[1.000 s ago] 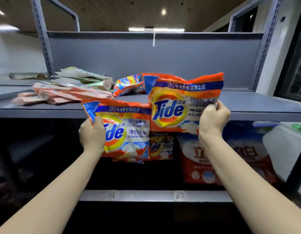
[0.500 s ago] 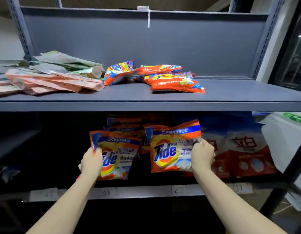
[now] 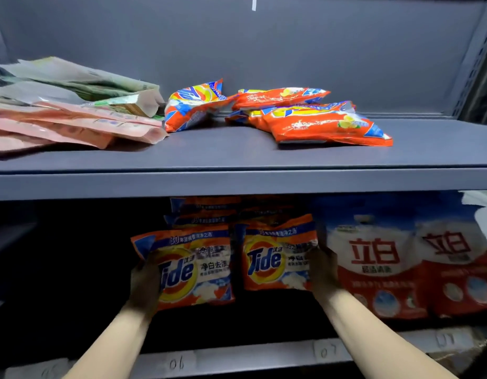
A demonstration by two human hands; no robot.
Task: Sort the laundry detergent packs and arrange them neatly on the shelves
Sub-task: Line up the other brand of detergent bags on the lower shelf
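1. Head view: the left hand (image 3: 145, 280) is gripping the left edge of the left Tide pack (image 3: 194, 269), fingers curled round it
2. The right hand (image 3: 323, 269) is gripping the right edge of the right Tide pack (image 3: 275, 261) in the same way
3. Both packs are standing upright side by side inside the lower shelf (image 3: 236, 356), just apart, with further Tide packs (image 3: 204, 214) standing behind them
4. Two large red-and-white detergent bags (image 3: 379, 269) are standing just to the right of the right hand
5. On the upper shelf (image 3: 236, 181), loose orange packs (image 3: 318, 124) are lying flat near the middle
6. Pink and green pouches (image 3: 72, 116) are lying piled at the left of that shelf
7. Labels reading 06 (image 3: 176, 362) and 07 (image 3: 324, 351) are showing on the lower shelf's front edge
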